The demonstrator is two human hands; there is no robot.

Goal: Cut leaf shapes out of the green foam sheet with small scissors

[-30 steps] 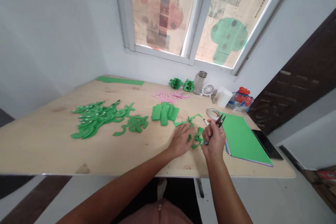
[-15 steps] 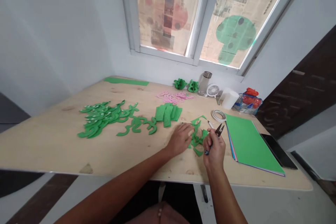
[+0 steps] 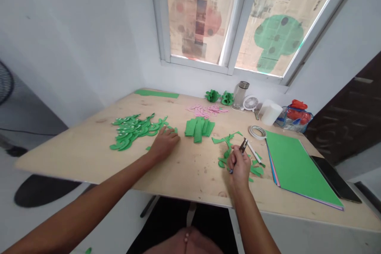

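Observation:
My left hand [image 3: 165, 141] rests palm down, fingers laid out over the right end of a row of curved green cut pieces [image 3: 154, 127]; what lies under the palm is hidden. Left of it is a heap of similar green pieces [image 3: 127, 129] with white dots. My right hand [image 3: 240, 165] is closed around small thread snips [image 3: 243, 145], their short dark blades pointing up and away. Green scraps [image 3: 256, 170] lie around and beneath this hand. A white pen [image 3: 253, 151] sits just right of the blades.
Between the hands is a stack of green strips [image 3: 199, 128]. Pink cut pieces [image 3: 205, 110] lie behind it. At right are a tape roll [image 3: 257, 132], green sheets [image 3: 300, 166] and a dark tablet [image 3: 336, 178]. A glass bottle [image 3: 239, 94] and small fan [image 3: 250, 103] stand by the wall.
My left hand has moved left from the scraps to the curved green pieces. The scraps have shifted and spread around my right hand, which still holds the snips. The view has turned slightly left.

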